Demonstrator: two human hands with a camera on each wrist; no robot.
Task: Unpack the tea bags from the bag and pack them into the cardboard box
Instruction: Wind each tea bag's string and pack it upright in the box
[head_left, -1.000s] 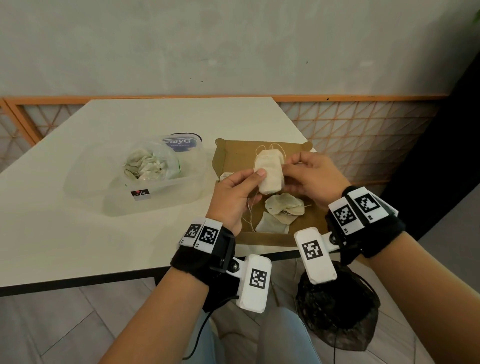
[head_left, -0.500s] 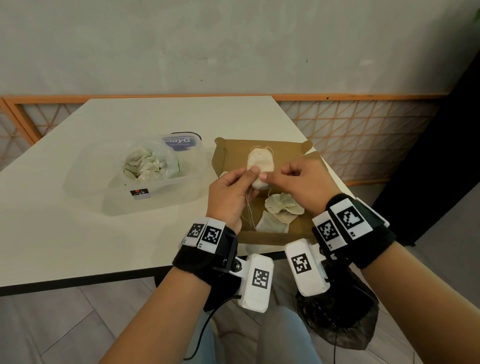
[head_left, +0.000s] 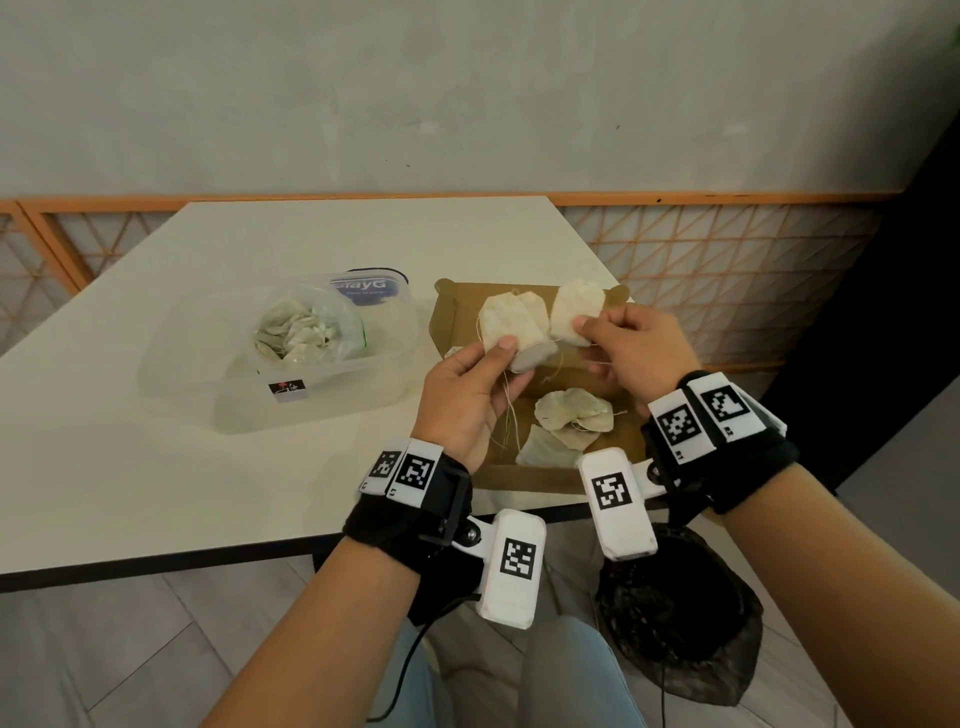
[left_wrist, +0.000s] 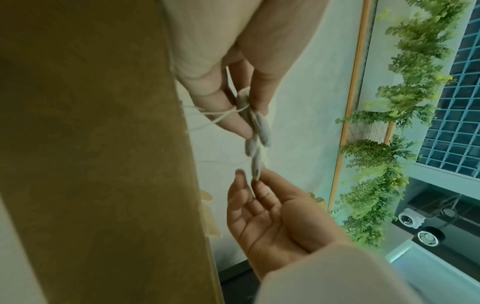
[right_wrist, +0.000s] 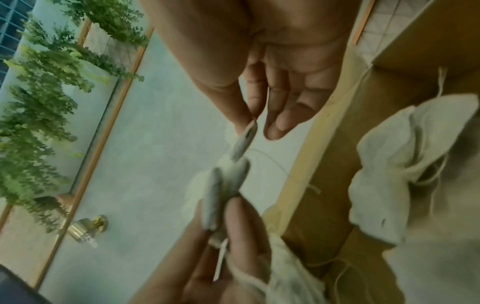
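Over the open cardboard box (head_left: 462, 322) my two hands hold pale tea bags apart. My left hand (head_left: 511, 358) pinches a pair of tea bags (head_left: 511, 322) by their lower edge, their strings dangling. A single tea bag (head_left: 574, 309) is pinched by my right hand (head_left: 589, 338) just to the right. The left wrist view shows the bags (left_wrist: 259, 129) edge-on between the fingertips of my left hand (left_wrist: 253, 121). In the right wrist view my right hand (right_wrist: 255, 123) nips the single bag (right_wrist: 244, 142). More tea bags (head_left: 571, 418) lie in the box. The plastic bag (head_left: 306, 332) holds several others.
The plastic bag sits inside a clear plastic container (head_left: 363, 384) left of the box. The box stands at the white table's (head_left: 156, 467) near right corner, close to the front edge. A black mesh bag (head_left: 685, 623) hangs below the table by my knees.
The clump both hands held together has been split: my right hand has drawn one tea bag off to the right, and my left keeps the others, raised a little.
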